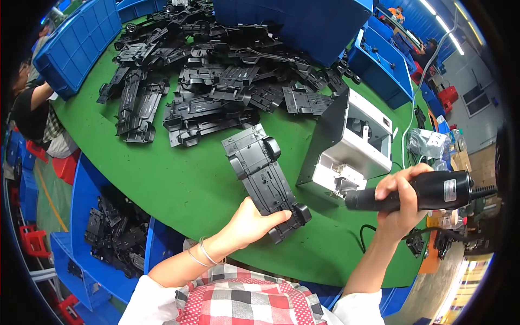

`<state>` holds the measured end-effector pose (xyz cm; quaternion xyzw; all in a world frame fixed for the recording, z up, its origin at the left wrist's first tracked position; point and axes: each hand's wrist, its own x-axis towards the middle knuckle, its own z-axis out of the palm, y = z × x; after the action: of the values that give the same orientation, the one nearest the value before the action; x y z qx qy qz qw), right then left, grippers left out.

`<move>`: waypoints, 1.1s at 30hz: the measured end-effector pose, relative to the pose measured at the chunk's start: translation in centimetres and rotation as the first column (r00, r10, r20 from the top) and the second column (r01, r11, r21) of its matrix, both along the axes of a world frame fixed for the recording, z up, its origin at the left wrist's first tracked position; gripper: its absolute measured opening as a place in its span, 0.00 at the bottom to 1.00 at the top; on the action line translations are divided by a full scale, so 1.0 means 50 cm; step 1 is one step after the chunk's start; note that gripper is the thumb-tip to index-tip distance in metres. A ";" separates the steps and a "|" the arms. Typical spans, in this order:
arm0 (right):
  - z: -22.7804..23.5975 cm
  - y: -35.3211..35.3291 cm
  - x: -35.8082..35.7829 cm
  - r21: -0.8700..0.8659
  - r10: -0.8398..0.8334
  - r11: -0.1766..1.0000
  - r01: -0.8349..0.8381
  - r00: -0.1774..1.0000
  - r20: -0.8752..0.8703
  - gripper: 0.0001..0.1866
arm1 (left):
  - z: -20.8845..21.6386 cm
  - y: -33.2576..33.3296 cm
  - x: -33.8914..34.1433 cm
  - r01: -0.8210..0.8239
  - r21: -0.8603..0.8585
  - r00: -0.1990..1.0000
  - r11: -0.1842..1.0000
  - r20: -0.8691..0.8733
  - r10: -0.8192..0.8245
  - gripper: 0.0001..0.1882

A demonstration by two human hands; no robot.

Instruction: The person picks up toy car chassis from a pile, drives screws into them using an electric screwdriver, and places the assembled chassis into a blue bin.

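My left hand (pixel 254 221) grips the lower end of a black plastic toy car chassis (pixel 261 176), thumb on top, tilted over the green table. In my right hand (pixel 403 197) is a black electric screwdriver (pixel 441 190), its cable running off to the right. The screwdriver's tip points left and meets the front of a white and black screw feeder (pixel 346 157) at its metal outlet. Whether a screw sits on the tip is too small to tell. Beyond the chassis lies a large heap of similar black chassis parts (pixel 216 81).
Blue plastic crates (pixel 81 46) stand around the heap on the green table (pixel 189 203). A blue bin (pixel 116 233) of black parts sits below the left edge. Clear plastic bags (pixel 425 142) and cables lie at the right. Another person (pixel 40 103) is at the far left.
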<state>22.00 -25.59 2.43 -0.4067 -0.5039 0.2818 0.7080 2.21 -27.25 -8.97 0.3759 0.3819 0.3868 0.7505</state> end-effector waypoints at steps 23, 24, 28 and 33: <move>-0.064 -0.066 -0.077 0.037 0.302 0.953 -0.301 0.953 -0.031 0.14 | 0.001 -0.014 0.007 0.030 0.003 0.999 1.000 -0.022 -0.030 0.11; -0.058 -0.068 -0.063 0.057 0.404 0.915 -0.401 0.912 -0.077 0.16 | -0.002 -0.021 0.005 0.037 -0.041 0.998 0.998 0.048 -0.035 0.12; -0.011 -0.078 0.004 0.203 0.365 0.923 -0.327 0.912 -0.188 0.15 | 0.027 -0.020 -0.021 0.252 -0.093 0.968 0.963 0.012 -0.252 0.16; -0.018 -0.023 0.005 0.262 -0.134 0.957 0.124 0.991 0.023 0.14 | 0.005 -0.022 -0.021 0.186 -0.070 0.982 0.980 -0.001 -0.186 0.15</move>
<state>22.27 -26.71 1.52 -0.3480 -0.5233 0.1582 0.7616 1.19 -28.36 -8.70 0.3852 0.3610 0.3000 0.7946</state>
